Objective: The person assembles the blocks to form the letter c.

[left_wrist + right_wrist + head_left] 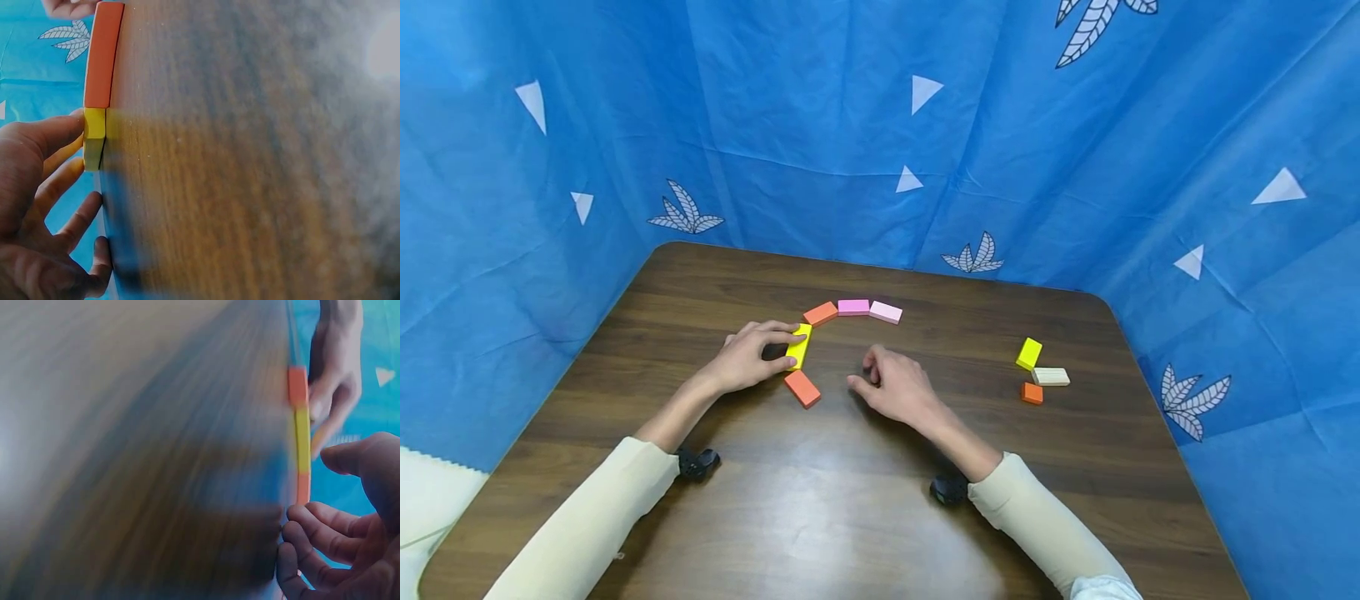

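Note:
My left hand [748,358] holds a yellow block [799,346] lying flat on the table, thumb at its near end and fingertips on its upper part. In the left wrist view the thumb touches the yellow block [94,134] beside an orange block [105,56]. The yellow block sits in a curved row: an orange-red block [802,388] below it, then an orange block [820,314], a pink block [853,307] and a pale pink block [886,312] above. My right hand [898,385] hovers or rests right of the row, fingers loosely curled around nothing.
Toward the right of the brown table [820,492] lie another yellow block [1029,353], a cream block [1050,377] and a small orange block [1032,393], close together. A blue curtain [820,125] hangs behind and along both sides of the table.

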A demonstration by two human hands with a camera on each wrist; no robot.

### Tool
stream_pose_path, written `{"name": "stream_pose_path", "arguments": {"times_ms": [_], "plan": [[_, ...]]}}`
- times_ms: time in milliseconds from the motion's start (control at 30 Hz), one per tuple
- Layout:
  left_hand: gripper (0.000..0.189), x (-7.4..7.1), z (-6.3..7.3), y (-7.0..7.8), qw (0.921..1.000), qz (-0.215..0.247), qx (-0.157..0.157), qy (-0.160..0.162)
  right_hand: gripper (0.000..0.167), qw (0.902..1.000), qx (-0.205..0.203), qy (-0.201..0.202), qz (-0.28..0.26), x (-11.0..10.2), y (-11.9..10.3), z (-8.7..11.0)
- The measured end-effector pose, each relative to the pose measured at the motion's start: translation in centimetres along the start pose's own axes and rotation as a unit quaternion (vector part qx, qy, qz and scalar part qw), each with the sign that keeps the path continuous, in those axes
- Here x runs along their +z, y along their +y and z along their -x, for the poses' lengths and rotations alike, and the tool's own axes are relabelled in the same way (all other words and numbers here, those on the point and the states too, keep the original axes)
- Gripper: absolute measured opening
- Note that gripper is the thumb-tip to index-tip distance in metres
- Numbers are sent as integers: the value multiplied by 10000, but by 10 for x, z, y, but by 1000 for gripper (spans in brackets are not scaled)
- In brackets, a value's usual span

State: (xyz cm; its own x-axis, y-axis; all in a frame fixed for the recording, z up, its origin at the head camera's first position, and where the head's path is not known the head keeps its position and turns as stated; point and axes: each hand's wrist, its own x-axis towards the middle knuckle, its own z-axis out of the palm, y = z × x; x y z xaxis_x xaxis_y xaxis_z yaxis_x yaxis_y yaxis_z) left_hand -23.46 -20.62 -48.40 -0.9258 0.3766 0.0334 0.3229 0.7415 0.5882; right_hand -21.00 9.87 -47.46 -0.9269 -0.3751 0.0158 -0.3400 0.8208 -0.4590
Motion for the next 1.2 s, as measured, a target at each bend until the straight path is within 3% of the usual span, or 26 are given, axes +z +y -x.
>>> {"name": "stream_pose_path", "arguments": {"times_ms": [333,567,700,933,1200], "plan": [[50,0,0,0,10000,-58,-35,-36,42,9942,829,630,254,-49,89,28],[50,-1,0,3,9999,-63,95,2,44,9761,1507,1499,459,-87,155,56],[50,-2,0,3,9999,-83,70,-7,50,9661,1848,1725,523,-100,183,65],[51,-3,-4,4,9999,-134,88,-18,61,9522,2559,1613,422,-108,205,65],[54,1,-2,2,9999,-139,-48,-7,51,9591,2302,1437,811,-102,207,56]]}}
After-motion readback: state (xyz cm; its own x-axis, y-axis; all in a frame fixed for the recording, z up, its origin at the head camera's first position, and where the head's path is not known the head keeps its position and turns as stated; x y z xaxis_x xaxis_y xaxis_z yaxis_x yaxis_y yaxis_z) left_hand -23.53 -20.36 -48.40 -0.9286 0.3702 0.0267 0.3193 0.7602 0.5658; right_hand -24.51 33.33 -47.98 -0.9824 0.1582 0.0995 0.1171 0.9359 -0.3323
